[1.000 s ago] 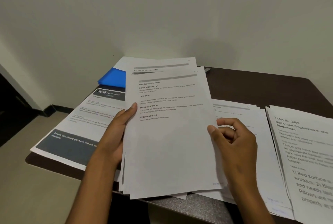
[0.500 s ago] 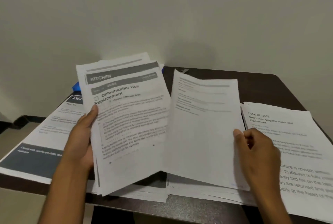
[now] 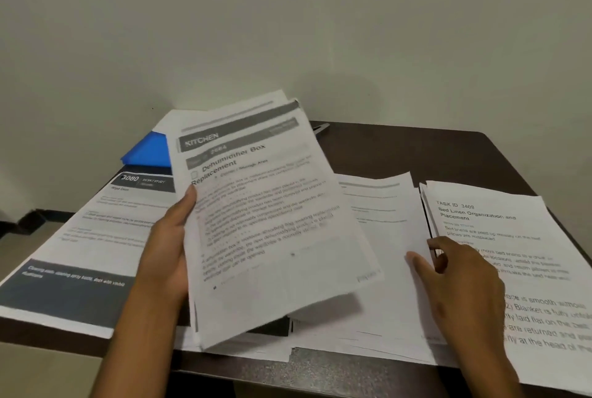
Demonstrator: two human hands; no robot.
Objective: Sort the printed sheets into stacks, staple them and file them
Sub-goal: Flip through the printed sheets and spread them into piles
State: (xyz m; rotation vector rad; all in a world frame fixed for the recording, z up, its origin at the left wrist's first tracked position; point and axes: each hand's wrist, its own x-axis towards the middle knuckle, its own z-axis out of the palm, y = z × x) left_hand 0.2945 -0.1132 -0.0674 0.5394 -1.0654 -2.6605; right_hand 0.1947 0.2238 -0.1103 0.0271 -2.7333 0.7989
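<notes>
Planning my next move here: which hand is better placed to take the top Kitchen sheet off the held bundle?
Probably the right hand: it holds nothing, resting near the white middle paper stack, while the left hand grips the white printed Kitchen bundle.

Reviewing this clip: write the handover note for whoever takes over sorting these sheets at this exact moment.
Left hand grips the unsorted bundle, "Kitchen" sheet on top, raised over the table.
Right hand rests loosely on the middle stack, holding nothing.
Left stack and right stack, headed "Bed Linen", lie flat.
Blue folder at back left.
Done: three stacks begun. Left: rest of bundle, stapling, filing.
</notes>
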